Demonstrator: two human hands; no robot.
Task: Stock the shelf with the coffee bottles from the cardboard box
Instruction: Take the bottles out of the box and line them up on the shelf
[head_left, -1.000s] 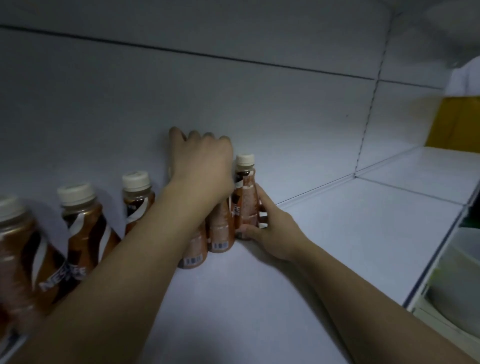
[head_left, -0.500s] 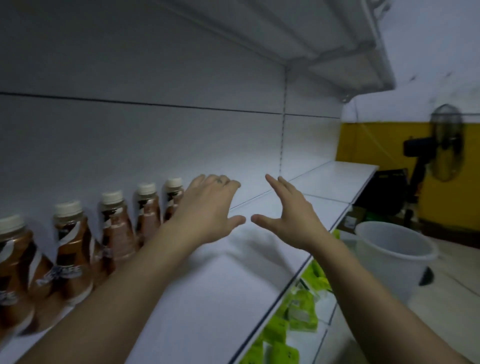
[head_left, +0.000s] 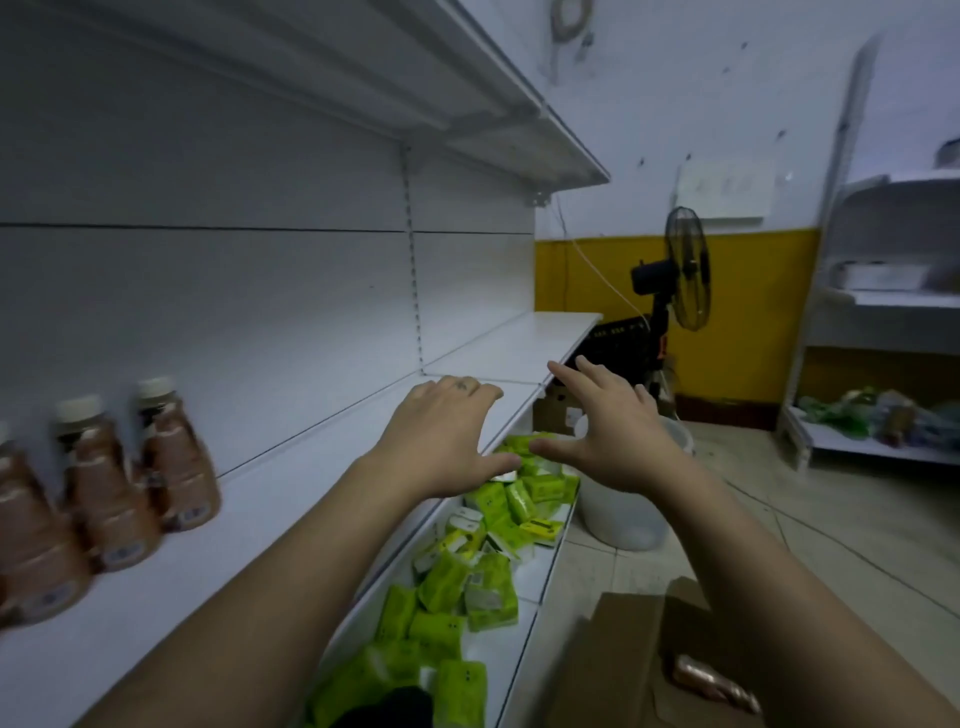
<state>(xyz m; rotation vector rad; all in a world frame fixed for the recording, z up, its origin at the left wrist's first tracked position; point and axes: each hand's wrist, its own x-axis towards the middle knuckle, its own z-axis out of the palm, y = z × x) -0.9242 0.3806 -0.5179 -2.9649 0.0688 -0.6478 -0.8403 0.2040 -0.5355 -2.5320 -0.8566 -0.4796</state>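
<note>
Head view. A white shelf (head_left: 270, 519) runs from lower left toward the centre, backed by a pale panel, with an upper shelf (head_left: 467, 104) overhanging it. Below its front edge lies a lower shelf (head_left: 525, 578). A second white shelving unit (head_left: 883, 322) stands at the far right, against a wall that is yellow below and white above.

The cardboard box (head_left: 613, 660) sits on the floor at lower right, its flaps open. A white bucket (head_left: 623, 514) stands on the floor just beyond the end of the lower shelf, and a black fan (head_left: 688, 267) stands behind it by the wall.

Both forearms reach forward. The left hand (head_left: 441, 441) is above the front edge of the shelf; the right hand (head_left: 618, 436) is beside it, past that edge. Each has its fingers spread and grips nothing; the thumb tips point at one another, near but apart.

The coffee bottles (head_left: 104, 493), brown with pale caps, stand upright in a row at the shelf's left end, blurred. Green packets (head_left: 498, 519) lie scattered along the lower shelf. One bottle (head_left: 711, 680) lies on its side in the cardboard box.
</note>
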